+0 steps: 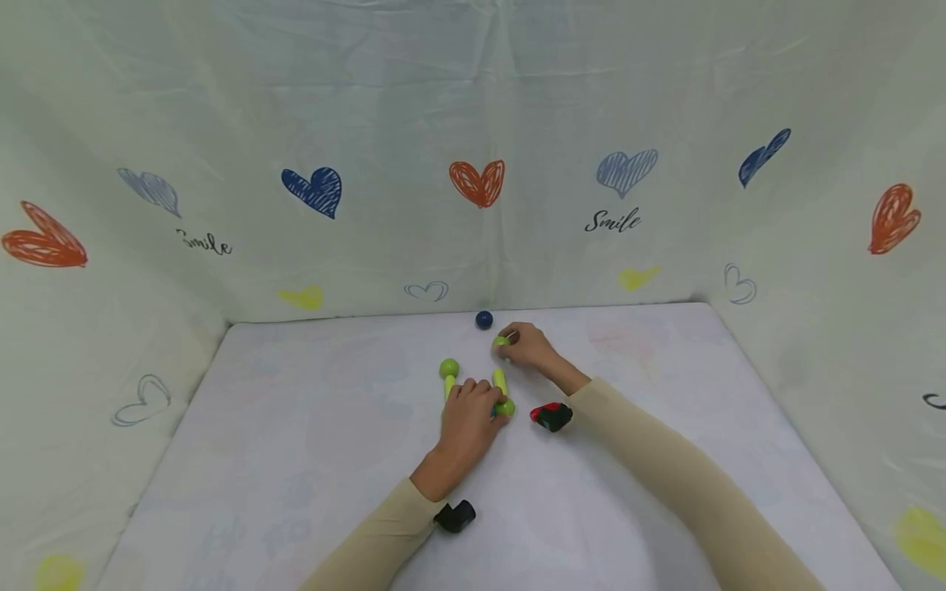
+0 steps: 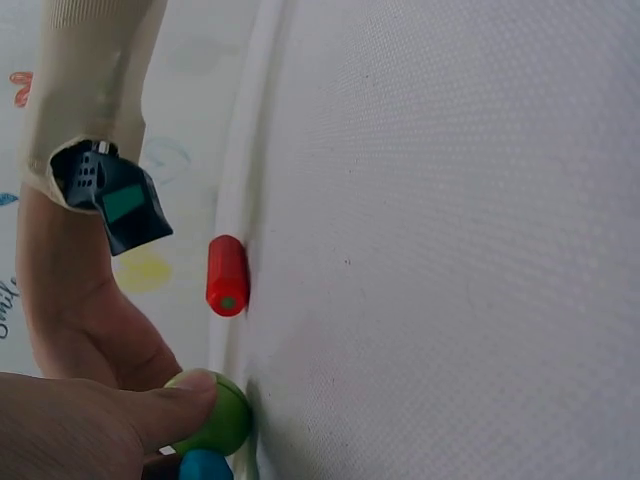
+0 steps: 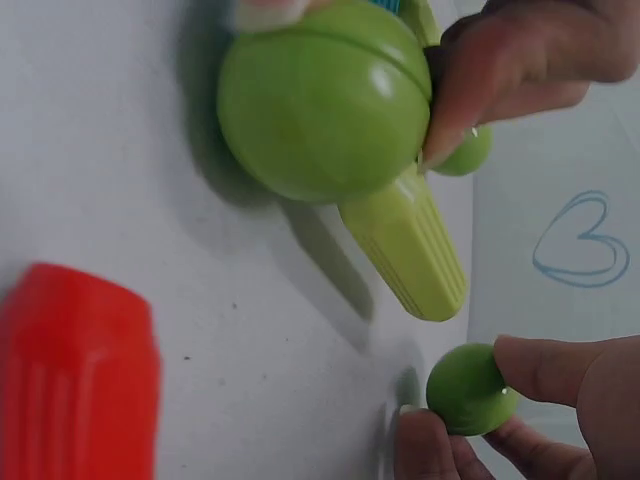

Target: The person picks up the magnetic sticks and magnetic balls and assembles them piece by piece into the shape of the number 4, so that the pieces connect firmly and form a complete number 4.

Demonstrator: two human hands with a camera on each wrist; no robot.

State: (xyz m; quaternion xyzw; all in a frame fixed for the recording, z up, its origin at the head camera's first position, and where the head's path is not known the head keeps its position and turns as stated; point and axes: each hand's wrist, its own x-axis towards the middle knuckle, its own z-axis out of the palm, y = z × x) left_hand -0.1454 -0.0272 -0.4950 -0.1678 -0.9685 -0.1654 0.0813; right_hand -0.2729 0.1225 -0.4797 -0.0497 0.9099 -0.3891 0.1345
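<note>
My left hand (image 1: 469,419) grips a green ball (image 3: 325,100) between thumb and fingers. A ribbed yellow-green rod (image 3: 410,250) extends from this ball toward the far side. Beside the ball a bit of a blue piece (image 2: 205,465) shows, mostly hidden by the left hand. To the left, another green ball (image 1: 448,368) sits at the end of a second yellow-green rod (image 1: 449,384), which runs under the left fingers. Farther back, my right hand (image 1: 528,349) pinches a separate green ball (image 3: 470,390) with its fingertips, just beyond the free end of the first rod.
A dark blue ball (image 1: 484,320) lies near the table's back edge. A red rod (image 2: 228,275) lies right of the left hand, partly covered in the head view by the dark wrist camera (image 1: 554,419). A heart-printed cloth (image 1: 384,246) hangs behind the white table (image 1: 296,410).
</note>
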